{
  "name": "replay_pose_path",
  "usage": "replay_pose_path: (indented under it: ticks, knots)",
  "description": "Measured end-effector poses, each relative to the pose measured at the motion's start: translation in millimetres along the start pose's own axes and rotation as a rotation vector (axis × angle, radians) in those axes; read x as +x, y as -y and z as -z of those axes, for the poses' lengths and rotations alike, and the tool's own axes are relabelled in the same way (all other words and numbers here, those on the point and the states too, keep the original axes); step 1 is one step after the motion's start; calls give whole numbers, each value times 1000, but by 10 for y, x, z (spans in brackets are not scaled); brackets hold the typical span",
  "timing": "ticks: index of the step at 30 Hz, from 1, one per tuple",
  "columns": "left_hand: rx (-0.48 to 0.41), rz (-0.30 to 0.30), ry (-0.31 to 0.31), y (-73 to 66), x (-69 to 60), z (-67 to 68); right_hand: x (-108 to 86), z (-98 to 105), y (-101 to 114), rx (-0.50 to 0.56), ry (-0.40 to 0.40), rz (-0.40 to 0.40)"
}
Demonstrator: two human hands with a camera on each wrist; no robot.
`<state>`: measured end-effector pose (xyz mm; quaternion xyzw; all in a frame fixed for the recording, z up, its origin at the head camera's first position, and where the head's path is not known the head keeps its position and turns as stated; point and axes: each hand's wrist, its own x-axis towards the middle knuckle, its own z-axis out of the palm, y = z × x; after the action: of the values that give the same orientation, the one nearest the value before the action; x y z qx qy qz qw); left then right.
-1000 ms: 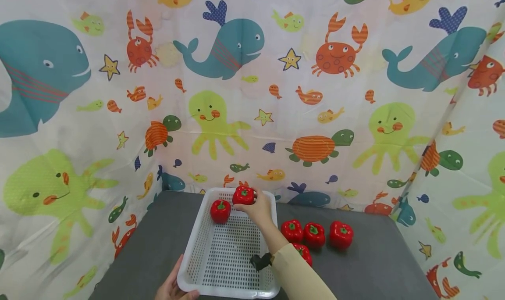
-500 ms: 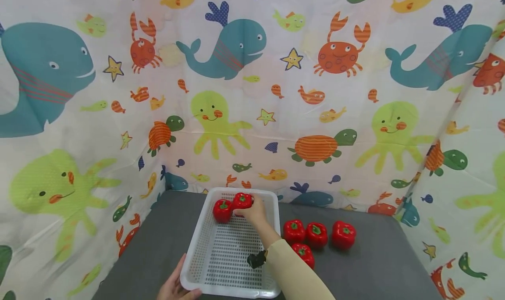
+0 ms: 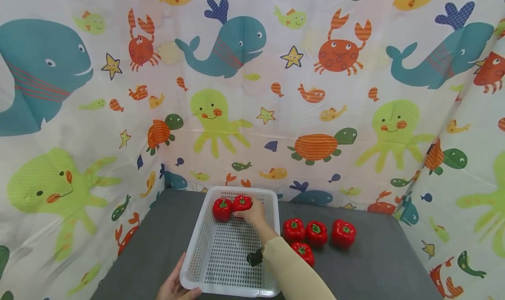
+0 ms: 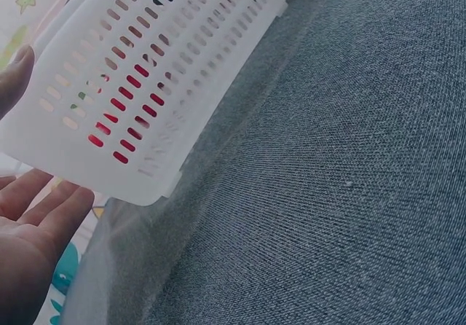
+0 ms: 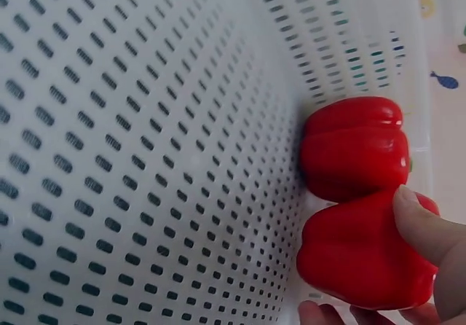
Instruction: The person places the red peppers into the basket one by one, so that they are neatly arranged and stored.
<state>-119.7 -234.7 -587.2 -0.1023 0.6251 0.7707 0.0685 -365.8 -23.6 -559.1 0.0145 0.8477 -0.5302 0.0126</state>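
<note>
A white perforated plastic basket [image 3: 229, 291] stands on the grey cloth. My right hand [image 3: 254, 213] is inside its far end and grips a red bell pepper [image 5: 364, 248], thumb on one side and fingers partly hidden behind it. A second red bell pepper [image 3: 222, 209] sits just left of it, and the two touch in the right wrist view. At the basket's near left corner is my left hand [image 3: 176, 284], thumb by the front rim and fingers along the left wall. In the left wrist view its fingers [image 4: 62, 212] look nearly straight against the basket.
Several more red bell peppers [image 3: 316, 234] stand on the grey cloth [image 3: 375, 256] right of the basket, one partly behind my right sleeve [image 3: 292, 267]. A curtain [image 3: 244, 116] printed with sea animals hangs behind and at both sides.
My right hand has lowered the held bell pepper into the basket's far end, a little to the left, beside the other pepper. My left hand stays at the corner.
</note>
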Motion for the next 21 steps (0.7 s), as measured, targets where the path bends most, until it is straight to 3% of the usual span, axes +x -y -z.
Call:
replay_pose_path:
  ticks: [9,16,21]
  knots:
    - [-60,-5,50,-2,-10,9,10,-83,-6,15,-45,-85]
    - [-49,14,48,-22,-2,21,36,-104,-9,-11,-46,-103]
    - [8,-19,58,46,32,76,41,-119,-19,12,-38,-110]
